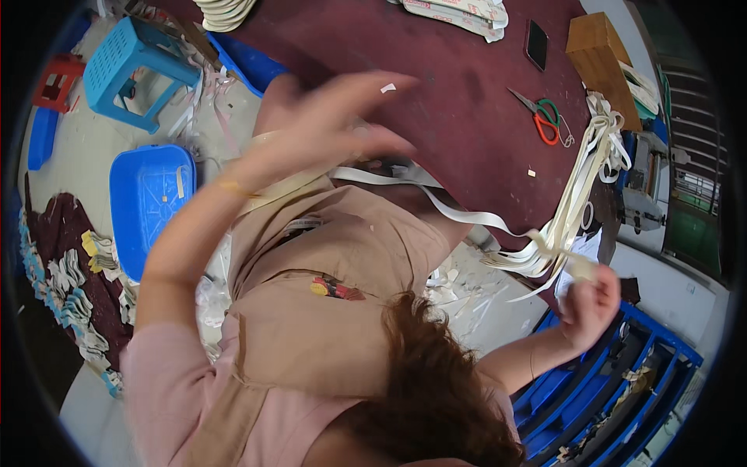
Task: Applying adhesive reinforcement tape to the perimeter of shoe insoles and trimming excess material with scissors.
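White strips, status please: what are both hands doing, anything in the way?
Left hand open, blurred. Right hand closed on pale strip. White strips bundled at edge of table. Scissors lie clear of both hands.

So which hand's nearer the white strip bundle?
Right. The right hand is close by the near end of the bundle; the left hand, blurred with fingers spread, is well off to the bundle's left.

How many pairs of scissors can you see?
1: the red-and-green-handled scissors lie on the maroon tabletop, beside the bundle of white straps. Others could be hidden under the bundle.
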Available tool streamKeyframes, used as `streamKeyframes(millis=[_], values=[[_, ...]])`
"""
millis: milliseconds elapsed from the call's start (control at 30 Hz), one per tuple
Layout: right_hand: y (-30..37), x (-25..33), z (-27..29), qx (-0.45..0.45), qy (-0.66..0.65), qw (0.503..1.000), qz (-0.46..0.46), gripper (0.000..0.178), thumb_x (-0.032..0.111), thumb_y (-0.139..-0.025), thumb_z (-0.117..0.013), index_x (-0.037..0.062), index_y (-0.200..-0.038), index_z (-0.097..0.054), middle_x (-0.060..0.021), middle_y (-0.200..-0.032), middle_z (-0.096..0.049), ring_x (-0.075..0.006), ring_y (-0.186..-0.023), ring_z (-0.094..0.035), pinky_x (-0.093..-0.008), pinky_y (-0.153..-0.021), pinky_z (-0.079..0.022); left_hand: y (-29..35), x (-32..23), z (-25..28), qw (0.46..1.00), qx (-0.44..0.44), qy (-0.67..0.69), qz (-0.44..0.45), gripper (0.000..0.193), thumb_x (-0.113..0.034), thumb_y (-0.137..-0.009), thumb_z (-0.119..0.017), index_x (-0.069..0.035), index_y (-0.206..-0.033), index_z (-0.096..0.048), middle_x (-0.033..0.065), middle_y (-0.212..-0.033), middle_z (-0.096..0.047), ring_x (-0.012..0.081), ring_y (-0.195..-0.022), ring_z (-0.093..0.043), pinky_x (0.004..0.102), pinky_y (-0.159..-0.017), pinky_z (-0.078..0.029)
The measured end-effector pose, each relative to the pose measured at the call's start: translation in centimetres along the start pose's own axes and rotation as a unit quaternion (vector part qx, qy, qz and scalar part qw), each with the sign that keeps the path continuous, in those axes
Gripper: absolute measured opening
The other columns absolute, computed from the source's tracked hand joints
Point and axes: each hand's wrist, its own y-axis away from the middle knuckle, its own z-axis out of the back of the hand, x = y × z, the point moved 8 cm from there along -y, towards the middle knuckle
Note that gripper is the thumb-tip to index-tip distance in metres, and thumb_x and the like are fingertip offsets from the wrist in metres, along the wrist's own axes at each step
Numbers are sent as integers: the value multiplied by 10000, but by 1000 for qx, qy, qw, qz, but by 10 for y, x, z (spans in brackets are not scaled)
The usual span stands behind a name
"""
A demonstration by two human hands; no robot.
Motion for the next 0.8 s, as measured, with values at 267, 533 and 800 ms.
streamKeyframes(millis=[267, 533, 800], values=[[58, -6, 103, -133, 138, 981, -16, 99, 39, -825, -629, -37, -888, -619, -49, -742, -603, -66, -615, -481, -188, -578, -364, -30, -6, -211, 887, 400, -41, -228, 185, -201, -742, -598, -39, -830, -611, 134, -694, -616, 288, -652, -601, 405, -610, -459], [157, -56, 234, -406, 560, 701, -174, 296, 222, -882, -586, 40, -1115, -591, -150, -994, -650, -287, -902, -628, -345, -771, -495, -47, 97, -112, 916, 290, -272, -62, 136, -199, -683, -603, -72, -730, -621, 121, -676, -616, 307, -646, -599, 391, -573, -450], [-21, -91, -116, 124, 129, 983, 47, 657, 450, -962, -358, 43, -1439, -162, -174, -1296, -454, -212, -1118, -481, -330, -965, -353, -35, 26, -133, 928, 208, -243, -191, 146, -165, -713, -599, -32, -741, -547, 168, -651, -576, 351, -649, -579, 426, -579, -439]])
